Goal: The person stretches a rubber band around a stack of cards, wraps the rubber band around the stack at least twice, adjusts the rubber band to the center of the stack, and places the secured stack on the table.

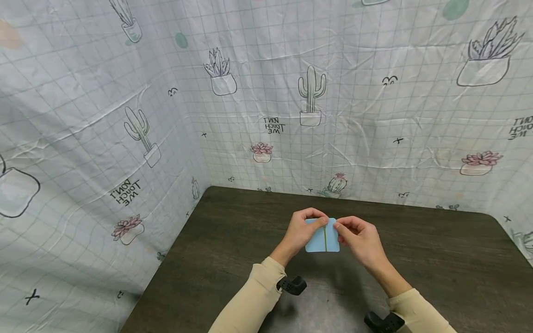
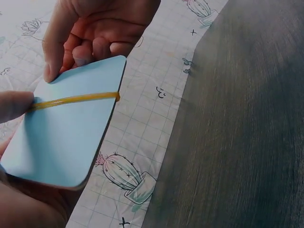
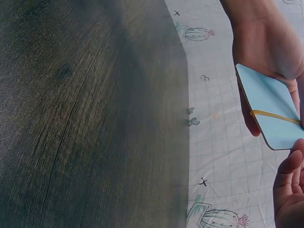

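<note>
A thin stack of light blue cards [image 1: 315, 241] with rounded corners is held up above the table, a yellow rubber band [image 2: 71, 100] stretched around it. My left hand [image 1: 296, 232] grips the stack from its left side, the thumb [image 2: 15, 106] lying on the face at one end of the band. At the upper right corner, my right hand [image 1: 363, 241] pinches the stack's edge between thumb and fingers. In the right wrist view, the left hand [image 3: 266, 45] reaches behind the stack, and part of the stack is cut off by the frame.
Below the hands spreads a dark wooden table [image 1: 241, 231]. A white cloth [image 1: 354, 129] printed with cacti and a grid hangs behind the table and along its left side. Black wrist straps [image 1: 293, 286] sit over the light sleeves [image 1: 254, 300].
</note>
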A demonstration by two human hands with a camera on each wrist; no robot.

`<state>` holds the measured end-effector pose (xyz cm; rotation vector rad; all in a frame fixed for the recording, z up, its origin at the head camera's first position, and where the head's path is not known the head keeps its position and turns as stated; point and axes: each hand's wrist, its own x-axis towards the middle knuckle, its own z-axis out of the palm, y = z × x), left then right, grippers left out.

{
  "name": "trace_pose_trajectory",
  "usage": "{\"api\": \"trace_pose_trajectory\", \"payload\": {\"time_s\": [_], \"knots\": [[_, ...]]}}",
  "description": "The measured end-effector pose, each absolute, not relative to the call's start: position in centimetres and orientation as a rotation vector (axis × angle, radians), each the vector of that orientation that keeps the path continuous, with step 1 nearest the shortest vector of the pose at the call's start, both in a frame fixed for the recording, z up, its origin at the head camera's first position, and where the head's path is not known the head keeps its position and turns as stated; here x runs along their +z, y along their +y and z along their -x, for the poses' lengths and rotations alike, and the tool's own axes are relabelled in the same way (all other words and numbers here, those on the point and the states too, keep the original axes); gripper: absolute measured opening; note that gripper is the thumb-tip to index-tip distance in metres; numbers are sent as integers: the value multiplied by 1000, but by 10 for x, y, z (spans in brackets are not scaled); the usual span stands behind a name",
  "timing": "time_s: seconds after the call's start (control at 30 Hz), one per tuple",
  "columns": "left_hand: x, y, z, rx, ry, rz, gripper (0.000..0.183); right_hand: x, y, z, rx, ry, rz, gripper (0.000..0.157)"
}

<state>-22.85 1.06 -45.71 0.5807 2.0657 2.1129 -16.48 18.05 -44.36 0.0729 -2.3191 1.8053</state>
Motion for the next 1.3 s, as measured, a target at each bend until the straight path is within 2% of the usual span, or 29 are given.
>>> {"api": "trace_pose_trajectory", "payload": {"time_s": [0.27,0.37,0.5,0.7,1.03,1.3], "knots": [[-457,9,229,2217,2027,-483,12,-444,184,167,1866,-2273,7,28],[-459,7,231,2232,1981,-509,16,-445,185,167,1893,-2255,22,28],[-465,2,230,2103,1910,-567,22,-443,187,169,1905,-2212,37,30],[-478,1,223,1878,1826,-621,19,-437,190,172,1931,-2132,46,33],[-478,-2,224,1740,1827,-669,13,-436,191,174,1864,-2159,14,30],[-478,-5,226,1768,1849,-660,19,-439,194,175,1803,-2228,37,29]]}}
